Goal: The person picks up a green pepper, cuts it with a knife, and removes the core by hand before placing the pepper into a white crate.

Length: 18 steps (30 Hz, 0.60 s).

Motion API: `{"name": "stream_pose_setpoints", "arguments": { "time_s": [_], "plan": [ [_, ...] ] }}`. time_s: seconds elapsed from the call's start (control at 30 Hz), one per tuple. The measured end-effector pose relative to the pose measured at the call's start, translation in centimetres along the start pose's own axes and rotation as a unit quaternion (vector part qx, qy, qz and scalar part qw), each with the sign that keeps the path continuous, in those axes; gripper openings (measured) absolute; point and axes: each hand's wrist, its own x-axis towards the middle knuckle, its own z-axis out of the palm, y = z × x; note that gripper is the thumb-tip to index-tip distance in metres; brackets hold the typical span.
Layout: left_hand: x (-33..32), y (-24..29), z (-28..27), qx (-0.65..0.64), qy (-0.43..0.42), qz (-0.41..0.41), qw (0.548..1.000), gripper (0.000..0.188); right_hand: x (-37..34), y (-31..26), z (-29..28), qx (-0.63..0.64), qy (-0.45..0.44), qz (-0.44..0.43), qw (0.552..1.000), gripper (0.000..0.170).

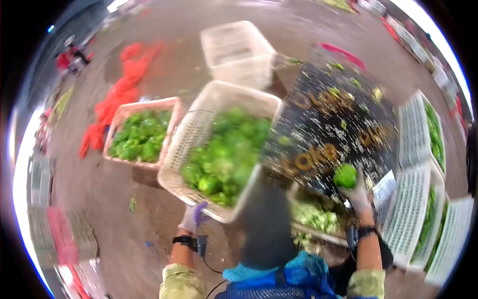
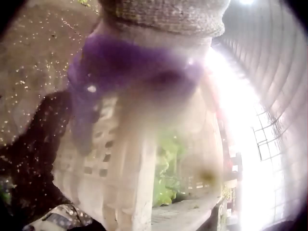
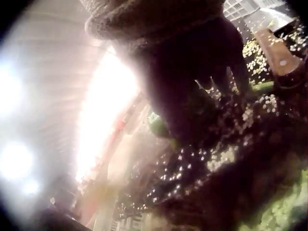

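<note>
My left hand (image 1: pixel 190 218), in a pale glove with purple on it, grips the near corner rim of a large white crate (image 1: pixel 172 157). Many green bell peppers (image 1: pixel 209 184) fill this crate, blurred in the head view. In the left wrist view the purple glove (image 2: pixel 125 67) lies over the crate's rim (image 2: pixel 142 173). My right hand (image 1: pixel 359 195), gloved too, holds one green bell pepper (image 1: pixel 345 176) at the near edge of a black board (image 1: pixel 318 129) strewn with pale seeds. The right wrist view shows that hand (image 3: pixel 192 67) dark, its fingers partly hiding the pepper (image 3: pixel 157 126).
A cleaver (image 1: pixel 384 188) lies right of my right hand. Below the board stands a bin (image 1: pixel 318 234) of pale green scraps. A pink crate of peppers (image 1: pixel 172 124) stands left, a white crate (image 1: pixel 239 42) ahead, several tilted white crates (image 1: pixel 406 214) right. Red netting (image 1: pixel 117 99) lies on the floor.
</note>
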Motion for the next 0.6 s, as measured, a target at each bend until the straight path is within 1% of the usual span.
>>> {"name": "stream_pose_setpoints", "arguments": {
  "time_s": [0.03,0.07,0.1,0.13,0.17,0.2,0.23,0.27,0.3,0.33,0.37,0.4,0.43,0.47,0.5,0.53,0.57,0.6],
  "plan": [
    [1.8,-1.2,-2.4,0.026,-0.033,-0.033,0.999,0.063,-0.2,1.2,0.3,0.019,0.008,-0.026,0.999,0.105],
    [0.2,0.4,-1.2,0.098,0.047,-0.055,0.993,0.072,-0.1,2.1,0.3,0.039,0.017,-0.059,0.997,0.107],
    [0.5,0.8,-1.7,0.134,0.089,-0.019,0.987,0.071,-0.3,3.4,-0.5,0.042,0.020,-0.060,0.997,0.108],
    [1.2,0.9,-2.6,0.126,0.152,0.086,0.977,0.070,-0.5,4.2,-1.3,0.049,0.016,-0.069,0.996,0.109],
    [1.7,1.9,-2.9,0.112,0.193,0.187,0.957,0.069,-1.5,4.0,-2.7,0.051,0.032,-0.038,0.998,0.105],
    [1.7,3.5,-2.9,0.092,0.209,0.264,0.937,0.068,-2.5,5.0,-4.3,0.032,0.085,-0.035,0.995,0.095],
    [1.6,5.3,-2.5,0.069,0.159,0.338,0.925,0.065,-3.0,7.0,-5.9,-0.020,0.134,-0.025,0.990,0.090],
    [-0.7,8.1,-0.4,0.070,0.081,0.303,0.947,0.059,-3.5,9.1,-7.6,-0.072,0.181,-0.017,0.981,0.085],
    [-4.5,10.6,5.3,0.131,0.139,0.282,0.940,0.054,-4.2,10.3,-9.2,-0.044,0.203,0.022,0.978,0.082],
    [-6.1,12.2,8.4,0.149,0.054,0.298,0.941,0.052,-4.9,10.8,-10.6,-0.016,0.225,0.060,0.972,0.079],
    [-6.0,13.3,11.0,0.161,-0.016,0.308,0.937,0.049,-6.2,7.8,-11.5,0.084,0.192,0.099,0.973,0.079],
    [-6.6,13.7,14.5,0.149,-0.085,0.314,0.934,0.046,-6.0,9.0,-12.4,-0.086,0.106,0.208,0.969,0.081],
    [-9.1,13.9,19.8,0.182,-0.109,0.312,0.926,0.046,-6.1,9.7,-11.4,-0.117,0.083,0.199,0.969,0.084],
    [-10.6,13.5,24.0,0.229,-0.152,0.302,0.913,0.048,-6.2,9.5,-10.1,-0.148,0.061,0.189,0.969,0.086],
    [-9.8,12.4,27.4,0.265,-0.202,0.281,0.900,0.050,-6.7,7.1,-9.2,-0.146,0.046,0.212,0.965,0.088],
    [-8.1,11.3,30.3,0.347,-0.239,0.232,0.877,0.053,-7.0,4.6,-8.2,-0.144,0.029,0.236,0.960,0.089],
    [-11.6,10.1,34.2,0.319,-0.332,0.217,0.861,0.057,-6.7,3.4,-6.8,-0.143,0.024,0.228,0.963,0.089],
    [-8.3,7.2,36.5,0.419,-0.317,0.222,0.821,0.061,-6.2,3.3,-5.8,-0.143,0.018,0.220,0.965,0.090]
  ]
}}
